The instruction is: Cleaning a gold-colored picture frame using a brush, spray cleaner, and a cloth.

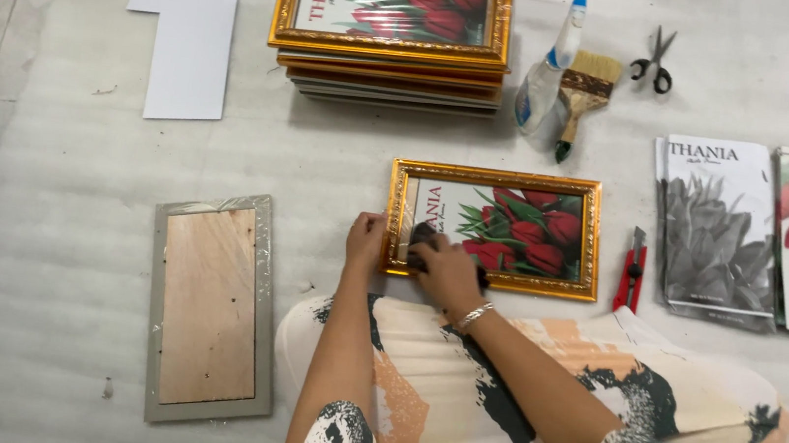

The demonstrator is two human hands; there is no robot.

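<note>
A gold-framed picture of red tulips lies flat on the white foam sheet in front of me. My left hand rests on the frame's left edge, fingers curled over it. My right hand presses a dark cloth or pad onto the glass near the lower left corner. A bracelet sits on my right wrist.
A wooden backing board in a grey frame lies to the left. A stack of gold frames stands at the back, with a spray bottle, paintbrush, scissors, red cutter, printed sheets and white paper.
</note>
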